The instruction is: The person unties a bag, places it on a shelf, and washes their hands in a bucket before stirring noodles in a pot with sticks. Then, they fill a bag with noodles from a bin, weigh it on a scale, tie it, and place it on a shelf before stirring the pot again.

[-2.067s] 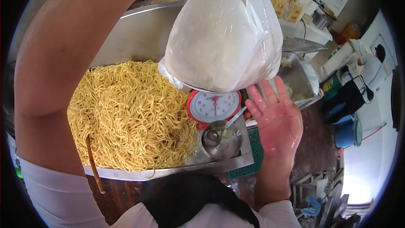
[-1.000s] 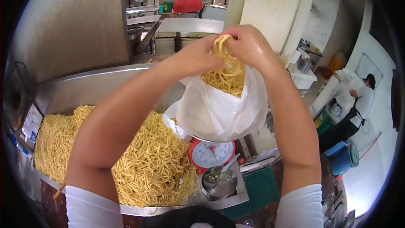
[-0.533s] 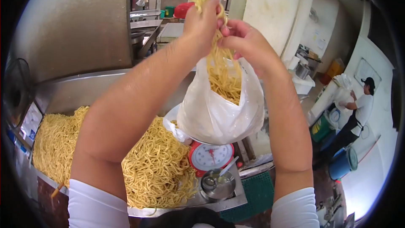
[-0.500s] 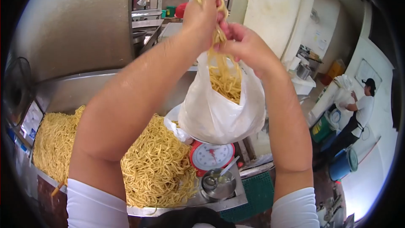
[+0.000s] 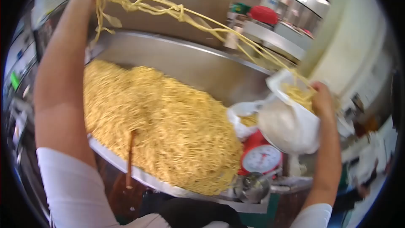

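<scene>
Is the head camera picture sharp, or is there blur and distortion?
Head view: motion blur softens everything, most at the right around the white plastic bag and the red dial scale; fisheye bends the steel tray rim and darkens the corners; the stretched yellow noodle strand is smeared.

Noodle strands [image 5: 177, 10]: yellow, long, stretched taut in a slanting line from upper left down into the bag's mouth.
Plastic bag [image 5: 289, 120]: white, translucent, open-topped, bulging with noodles, sitting on the red scale [image 5: 261, 157].
</scene>
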`<state>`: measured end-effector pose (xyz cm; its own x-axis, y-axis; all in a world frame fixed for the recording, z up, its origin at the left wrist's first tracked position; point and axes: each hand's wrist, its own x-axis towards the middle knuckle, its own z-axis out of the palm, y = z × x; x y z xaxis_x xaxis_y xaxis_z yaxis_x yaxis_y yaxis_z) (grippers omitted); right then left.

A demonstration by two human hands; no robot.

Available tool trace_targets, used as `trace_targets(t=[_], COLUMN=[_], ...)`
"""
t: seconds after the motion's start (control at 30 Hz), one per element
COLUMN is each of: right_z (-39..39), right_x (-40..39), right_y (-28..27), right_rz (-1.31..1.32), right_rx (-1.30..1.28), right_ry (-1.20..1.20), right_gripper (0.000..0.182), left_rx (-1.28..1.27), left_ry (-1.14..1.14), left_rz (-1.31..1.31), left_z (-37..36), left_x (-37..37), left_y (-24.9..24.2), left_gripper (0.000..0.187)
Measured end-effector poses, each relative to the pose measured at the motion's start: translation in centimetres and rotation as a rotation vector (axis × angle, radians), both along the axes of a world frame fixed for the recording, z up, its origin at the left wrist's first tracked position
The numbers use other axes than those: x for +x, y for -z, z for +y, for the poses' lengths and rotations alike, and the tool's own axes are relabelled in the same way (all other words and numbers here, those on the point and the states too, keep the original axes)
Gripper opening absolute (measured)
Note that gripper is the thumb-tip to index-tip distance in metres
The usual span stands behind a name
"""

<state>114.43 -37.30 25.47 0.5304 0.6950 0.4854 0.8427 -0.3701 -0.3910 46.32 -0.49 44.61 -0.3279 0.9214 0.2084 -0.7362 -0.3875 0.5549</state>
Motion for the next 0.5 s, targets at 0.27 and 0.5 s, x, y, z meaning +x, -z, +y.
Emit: trace_targets(t=[0.27,0.5], right_z=[11.0,26.6], right_x=[-2.5,-27.5], right_y=[-7.1,-4.9], right_rz=[-0.038,-0.442], right_rx=[0.44,-0.162], right_ry=[-0.074,-0.152], right_gripper=[0.022,0.016], left_rx=[-0.055,-0.12], left_ry=[-0.15,-0.063], left_rz=[-0.179,0.155], left_z=[4.4,13.6], left_x=[-23.1,-33.8], left_y=[16.6,26.9], left_gripper=[0.018,0.035])
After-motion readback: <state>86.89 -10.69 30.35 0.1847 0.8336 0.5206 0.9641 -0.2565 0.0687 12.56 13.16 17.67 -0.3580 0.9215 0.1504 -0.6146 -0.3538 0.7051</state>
